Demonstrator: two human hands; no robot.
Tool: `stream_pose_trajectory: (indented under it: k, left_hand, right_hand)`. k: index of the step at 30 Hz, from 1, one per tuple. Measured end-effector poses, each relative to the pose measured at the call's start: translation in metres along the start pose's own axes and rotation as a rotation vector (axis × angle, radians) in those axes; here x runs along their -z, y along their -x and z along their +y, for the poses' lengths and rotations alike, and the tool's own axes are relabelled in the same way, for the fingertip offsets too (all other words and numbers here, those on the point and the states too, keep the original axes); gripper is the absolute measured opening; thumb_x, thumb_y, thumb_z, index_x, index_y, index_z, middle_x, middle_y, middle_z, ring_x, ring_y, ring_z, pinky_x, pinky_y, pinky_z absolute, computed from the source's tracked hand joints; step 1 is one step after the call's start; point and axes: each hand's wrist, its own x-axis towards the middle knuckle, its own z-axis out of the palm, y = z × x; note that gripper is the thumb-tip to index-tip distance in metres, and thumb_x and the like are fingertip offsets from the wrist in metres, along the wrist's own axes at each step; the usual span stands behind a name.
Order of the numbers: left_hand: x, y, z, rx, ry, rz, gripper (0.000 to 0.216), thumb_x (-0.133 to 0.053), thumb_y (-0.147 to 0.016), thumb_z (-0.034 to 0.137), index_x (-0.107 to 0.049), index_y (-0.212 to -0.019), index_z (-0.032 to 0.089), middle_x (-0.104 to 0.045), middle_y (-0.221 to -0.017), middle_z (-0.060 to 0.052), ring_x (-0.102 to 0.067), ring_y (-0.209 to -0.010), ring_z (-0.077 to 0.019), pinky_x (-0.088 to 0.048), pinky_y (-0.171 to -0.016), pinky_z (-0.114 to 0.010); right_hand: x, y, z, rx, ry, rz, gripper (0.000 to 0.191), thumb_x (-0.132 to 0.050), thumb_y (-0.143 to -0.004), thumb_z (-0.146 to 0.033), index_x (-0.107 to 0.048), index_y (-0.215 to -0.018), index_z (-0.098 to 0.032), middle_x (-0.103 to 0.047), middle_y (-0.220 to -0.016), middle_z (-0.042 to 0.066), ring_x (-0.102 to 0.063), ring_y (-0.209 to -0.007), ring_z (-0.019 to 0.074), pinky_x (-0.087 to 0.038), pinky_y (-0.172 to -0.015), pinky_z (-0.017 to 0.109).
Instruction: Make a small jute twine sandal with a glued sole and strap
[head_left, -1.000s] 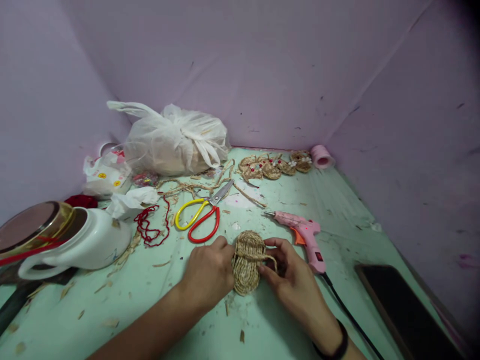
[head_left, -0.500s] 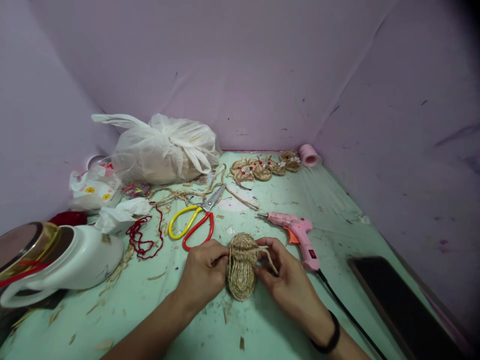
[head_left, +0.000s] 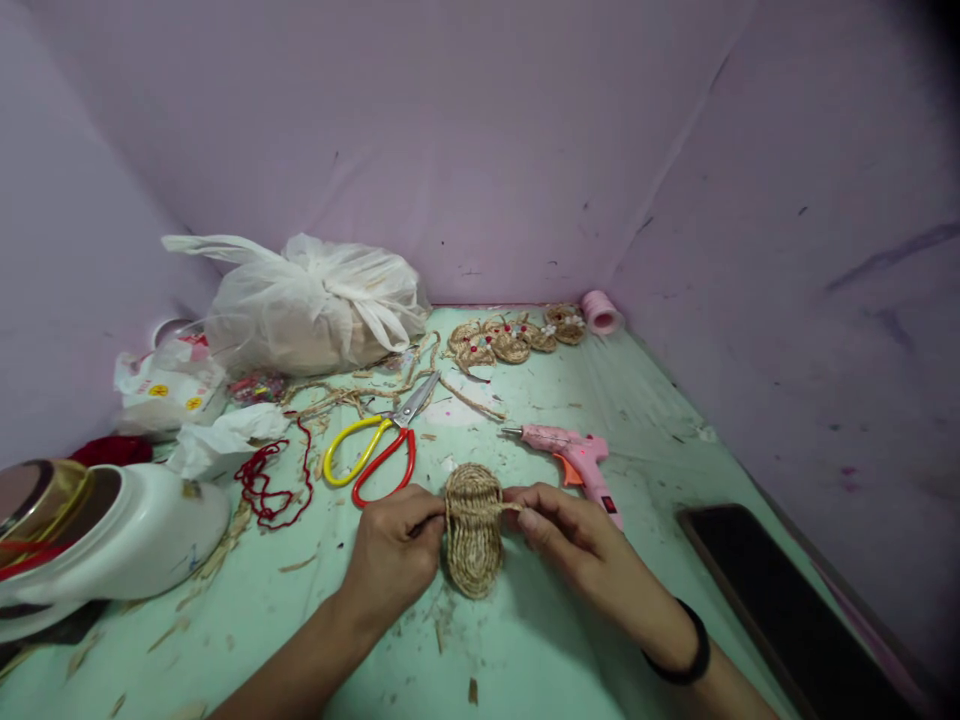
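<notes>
A small slipper [head_left: 475, 560] of coiled straw cord lies upright in my view on the green table, a strap band crossing its upper half. The fingers of my left hand [head_left: 397, 545] pinch the slipper at its left edge, by the strap. On the other side, thumb and forefinger of my right hand [head_left: 574, 535] are closed on the loose end of the straw cord [head_left: 508, 507] that runs out from the strap. Just beyond the hands lie scissors [head_left: 417, 402] with one yellow and one red handle, and a pink glue gun [head_left: 551, 438] pointing left.
Small straw slippers [head_left: 512, 347] with beads lie in a row by the wall, beside a pink spool [head_left: 602, 313]. A dark phone [head_left: 780, 590] is at right. At left are a tied plastic bag [head_left: 315, 310], red yarn [head_left: 262, 490] and a white jug [head_left: 172, 525].
My right hand has drawn the cord end out to the right, so it now lies straighter across the slipper. The left hand keeps its pinch; the whole view has shifted slightly.
</notes>
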Motion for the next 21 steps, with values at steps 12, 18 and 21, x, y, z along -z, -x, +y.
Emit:
stream_pose_trajectory:
  k: [12,18,21]
  left_hand:
    - [-0.002,0.000,0.001,0.032,0.021,-0.002,0.022,-0.049,-0.071,0.007,-0.069,-0.072,0.016,-0.061,-0.062,-0.002,-0.055,-0.058,-0.0119,-0.041,-0.054,-0.022]
    - [-0.004,0.000,0.001,0.058,0.034,-0.010,0.022,-0.048,-0.071,0.007,-0.068,-0.070,0.016,-0.060,-0.062,-0.002,-0.054,-0.057,-0.0109,-0.040,-0.053,-0.021]
    - [-0.004,0.001,0.001,0.082,0.049,-0.013,0.022,-0.047,-0.071,0.007,-0.068,-0.068,0.015,-0.060,-0.061,-0.002,-0.054,-0.056,-0.0107,-0.040,-0.053,-0.021]
  right_hand:
    - [-0.011,-0.005,0.016,-0.062,-0.154,0.138,0.017,-0.057,-0.073,-0.022,-0.058,-0.090,-0.018,-0.059,-0.074,0.001,-0.054,-0.062,0.0121,-0.045,-0.057,0.026]
    - [-0.011,-0.006,0.015,-0.054,-0.113,0.151,0.015,-0.057,-0.072,-0.019,-0.058,-0.087,-0.018,-0.063,-0.077,0.001,-0.059,-0.070,0.0138,-0.048,-0.064,0.027]
    - [-0.014,-0.006,0.016,-0.059,-0.129,0.172,0.012,-0.059,-0.072,-0.019,-0.058,-0.085,-0.018,-0.064,-0.076,0.001,-0.060,-0.070,0.0142,-0.049,-0.064,0.026]
